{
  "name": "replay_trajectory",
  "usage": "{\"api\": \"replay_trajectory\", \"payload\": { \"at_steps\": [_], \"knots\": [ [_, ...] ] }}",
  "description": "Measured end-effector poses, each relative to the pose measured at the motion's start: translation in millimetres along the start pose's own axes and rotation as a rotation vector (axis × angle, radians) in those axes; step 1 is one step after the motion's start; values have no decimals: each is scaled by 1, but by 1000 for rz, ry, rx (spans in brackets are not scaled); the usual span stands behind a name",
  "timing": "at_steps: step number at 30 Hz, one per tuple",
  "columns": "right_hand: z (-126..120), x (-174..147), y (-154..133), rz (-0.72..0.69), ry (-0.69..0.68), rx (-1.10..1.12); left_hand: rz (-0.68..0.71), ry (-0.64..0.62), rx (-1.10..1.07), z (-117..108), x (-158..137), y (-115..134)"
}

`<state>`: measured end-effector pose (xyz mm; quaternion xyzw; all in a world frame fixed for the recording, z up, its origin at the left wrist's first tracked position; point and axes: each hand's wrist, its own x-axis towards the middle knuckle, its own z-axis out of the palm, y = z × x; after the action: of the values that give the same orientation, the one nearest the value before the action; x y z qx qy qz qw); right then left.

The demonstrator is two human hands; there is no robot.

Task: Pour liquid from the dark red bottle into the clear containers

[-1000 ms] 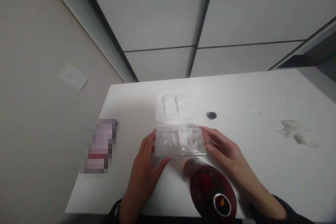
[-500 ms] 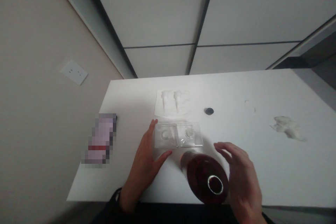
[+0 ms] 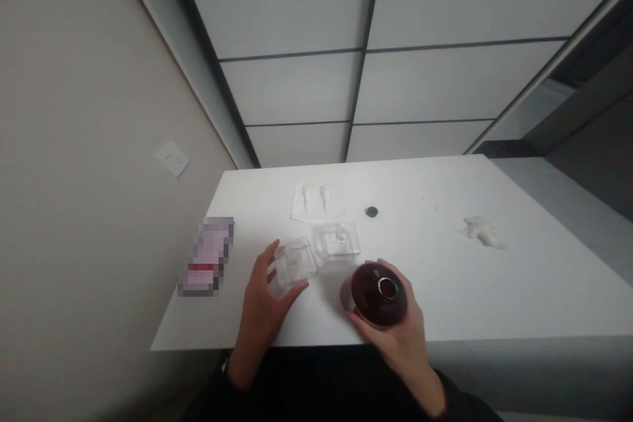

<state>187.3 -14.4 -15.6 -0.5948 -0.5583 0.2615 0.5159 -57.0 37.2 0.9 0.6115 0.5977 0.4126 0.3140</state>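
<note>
My left hand (image 3: 267,287) grips a clear square plastic tray (image 3: 295,262) between thumb and fingers, slightly tilted. Just right of it, a second clear square tray (image 3: 337,241) with a round shape in its middle lies on the white table. My right hand (image 3: 405,323) is wrapped around a dark red, round-topped container (image 3: 380,295) with a pale ring on top; its exact kind is unclear. Behind the trays, two white pieces (image 3: 316,198) with wide heads and thin stems rest on a white tissue (image 3: 299,212).
A small dark round disc (image 3: 372,211) lies right of the tissue. Farther right is a crumpled whitish piece (image 3: 482,232). A blurred-out pink item (image 3: 210,256) lies by the table's left edge. A wall socket (image 3: 174,159) and white panels (image 3: 301,82) stand beyond the table (image 3: 494,303).
The left tray, side by side with the other before, is now apart from it in my left hand. My right hand has closed around the dark red container. The camera view has shifted.
</note>
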Motion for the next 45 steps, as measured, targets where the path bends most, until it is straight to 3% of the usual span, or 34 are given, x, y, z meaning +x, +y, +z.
{"api": "replay_trajectory", "payload": {
  "at_steps": [4,9,11,13,16,34,45],
  "knots": [
    [-35,-3,2,-71,-38,-79,96,-172,42,7,-26,8],
    [-65,5,-5,-231,3,-69,217,-363,89,30,-28,16],
    [-71,10,-9,-278,-71,-70,238,-391,106,36,-25,16],
    [-75,15,-12,-230,-159,-91,238,-416,116,39,-23,15],
    [-80,18,-12,-207,-213,-126,232,-436,117,39,-22,15],
    [-107,42,-22,-556,-438,-508,232,-454,128,38,-19,21],
    [-107,50,-30,-648,-448,-593,267,-460,152,39,-19,21]
  ]
}}
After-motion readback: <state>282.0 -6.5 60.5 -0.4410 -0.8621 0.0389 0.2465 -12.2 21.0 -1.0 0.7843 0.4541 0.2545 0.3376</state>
